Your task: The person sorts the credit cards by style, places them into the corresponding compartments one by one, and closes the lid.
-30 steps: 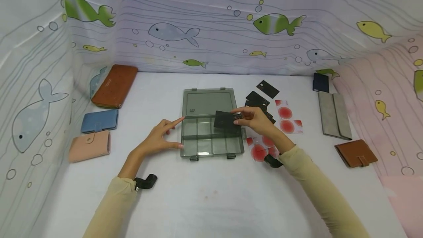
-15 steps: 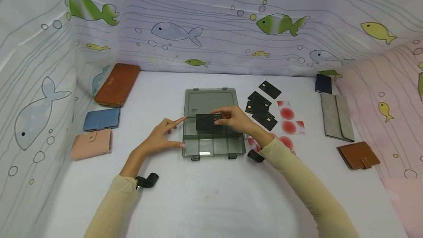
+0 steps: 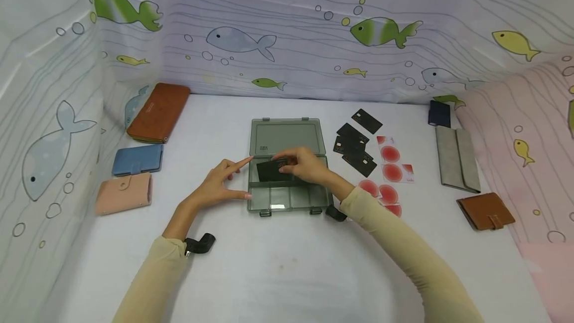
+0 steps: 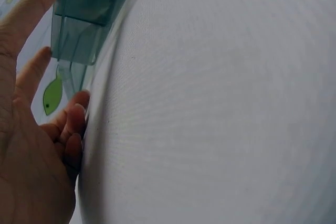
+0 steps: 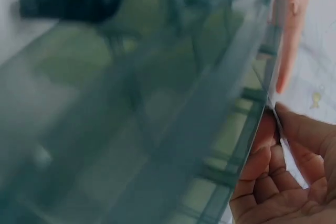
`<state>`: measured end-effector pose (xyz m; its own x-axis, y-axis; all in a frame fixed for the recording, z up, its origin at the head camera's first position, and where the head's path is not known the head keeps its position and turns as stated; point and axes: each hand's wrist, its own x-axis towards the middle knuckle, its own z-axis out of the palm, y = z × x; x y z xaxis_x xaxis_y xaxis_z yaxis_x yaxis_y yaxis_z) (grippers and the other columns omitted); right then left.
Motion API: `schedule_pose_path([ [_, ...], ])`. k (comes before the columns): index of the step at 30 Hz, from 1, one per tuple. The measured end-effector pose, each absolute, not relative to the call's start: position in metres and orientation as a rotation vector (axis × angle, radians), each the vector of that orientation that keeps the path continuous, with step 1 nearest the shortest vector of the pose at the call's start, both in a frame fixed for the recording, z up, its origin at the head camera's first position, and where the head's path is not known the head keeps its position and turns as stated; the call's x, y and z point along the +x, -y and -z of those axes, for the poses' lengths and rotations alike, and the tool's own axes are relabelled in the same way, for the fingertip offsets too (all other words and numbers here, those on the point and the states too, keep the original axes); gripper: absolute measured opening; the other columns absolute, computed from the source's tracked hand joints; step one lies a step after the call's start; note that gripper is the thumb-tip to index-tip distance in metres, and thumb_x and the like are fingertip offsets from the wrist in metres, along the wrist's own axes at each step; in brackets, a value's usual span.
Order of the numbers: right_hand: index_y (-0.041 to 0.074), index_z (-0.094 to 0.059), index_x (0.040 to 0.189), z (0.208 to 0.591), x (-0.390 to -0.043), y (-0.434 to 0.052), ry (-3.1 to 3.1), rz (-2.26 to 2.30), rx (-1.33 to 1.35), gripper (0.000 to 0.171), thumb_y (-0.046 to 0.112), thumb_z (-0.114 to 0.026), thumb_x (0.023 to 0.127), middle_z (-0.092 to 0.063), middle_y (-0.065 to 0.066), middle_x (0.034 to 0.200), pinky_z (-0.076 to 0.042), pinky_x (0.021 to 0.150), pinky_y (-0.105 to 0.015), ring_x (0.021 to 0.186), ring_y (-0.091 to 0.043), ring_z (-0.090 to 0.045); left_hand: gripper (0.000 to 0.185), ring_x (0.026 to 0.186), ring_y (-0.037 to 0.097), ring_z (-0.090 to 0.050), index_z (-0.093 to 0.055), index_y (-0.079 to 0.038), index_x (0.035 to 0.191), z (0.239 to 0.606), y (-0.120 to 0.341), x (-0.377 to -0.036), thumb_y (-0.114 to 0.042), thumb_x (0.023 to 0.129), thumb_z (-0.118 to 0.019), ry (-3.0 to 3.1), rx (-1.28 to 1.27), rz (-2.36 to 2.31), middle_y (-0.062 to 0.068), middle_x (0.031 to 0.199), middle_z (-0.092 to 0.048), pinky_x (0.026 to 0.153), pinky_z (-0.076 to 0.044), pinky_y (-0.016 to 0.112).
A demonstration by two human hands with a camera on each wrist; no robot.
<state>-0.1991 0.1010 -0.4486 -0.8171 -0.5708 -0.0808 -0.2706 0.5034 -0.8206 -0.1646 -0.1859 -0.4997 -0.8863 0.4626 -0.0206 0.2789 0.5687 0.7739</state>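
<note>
In the head view a grey-green transparent compartment box (image 3: 287,136) lies with its lid folded back. My right hand (image 3: 306,164) pinches a black card (image 3: 270,170) by its right end, low over the back row of compartments. The right wrist view has the right hand's thumb and fingers (image 5: 270,169) meeting at the card's edge, with the box's wall large in front. My left hand (image 3: 216,188) stands at the box's left side, thumb and index finger spread and straight, their tips right at its edge. Its other fingers (image 4: 73,124) are loosely bent near the cloth.
Several black cards (image 3: 352,146) and red-and-white cards (image 3: 391,172) lie right of the box. Farther right are a dark blue wallet (image 3: 439,113), a grey wallet (image 3: 456,158) and a brown wallet (image 3: 486,211). Brown (image 3: 160,112), blue (image 3: 137,160) and pink (image 3: 124,194) wallets lie on the left.
My right hand has carried the black card leftward and lower, from over the box's right side to its back-left compartments. The left hand has kept its place at the box's edge.
</note>
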Motion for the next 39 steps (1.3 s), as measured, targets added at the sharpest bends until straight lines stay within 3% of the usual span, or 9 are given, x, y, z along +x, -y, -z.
schedule_pose_path([
  [17, 0.002, -0.071, 0.117, 0.439, -0.199, -0.077, -2.38, 1.251, -0.305, 0.031, 0.005, -0.075, 0.087, -0.044, 0.003, 0.061, -0.034, 0.056, -0.024, 0.055, -0.01, -0.038, 0.097, 0.087, 0.018, -0.04, -0.04, -0.032, 0.153, 0.498, 0.184, -0.165, -0.036, 0.07, -0.09, -2.593, 0.624, -1.195, 0.007, 0.109, -0.048, 0.076, -0.031, 0.032],
  [28, 0.005, -0.069, 0.118, 0.439, -0.189, -0.069, -2.537, 1.1, -0.352, 0.029, 0.014, -0.073, 0.091, -0.05, -0.001, 0.069, -0.036, 0.054, -0.024, 0.058, -0.011, -0.043, 0.097, 0.086, 0.018, -0.039, -0.039, -0.034, 0.153, 0.501, 0.186, -0.164, -0.038, 0.07, -0.09, -2.6, 0.616, -1.196, 0.006, 0.107, -0.047, 0.075, -0.032, 0.033],
  [33, 0.005, -0.069, 0.121, 0.439, -0.184, -0.071, -2.555, 1.114, -0.362, 0.032, 0.01, -0.073, 0.089, -0.051, -0.002, 0.067, -0.033, 0.051, -0.023, 0.054, -0.011, -0.042, 0.097, 0.086, 0.017, -0.039, -0.039, -0.033, 0.153, 0.5, 0.186, -0.163, -0.037, 0.07, -0.09, -2.597, 0.616, -1.201, 0.006, 0.107, -0.047, 0.075, -0.031, 0.032],
  [39, 0.005, -0.069, 0.121, 0.439, -0.182, -0.075, -2.556, 1.12, -0.313, 0.033, 0.008, -0.074, 0.088, -0.065, -0.009, 0.081, -0.041, 0.061, -0.026, 0.067, -0.015, -0.053, 0.097, 0.085, 0.017, -0.039, -0.04, -0.032, 0.153, 0.501, 0.186, -0.163, -0.037, 0.07, -0.09, -2.604, 0.632, -1.215, 0.006, 0.106, -0.047, 0.074, -0.03, 0.032],
])
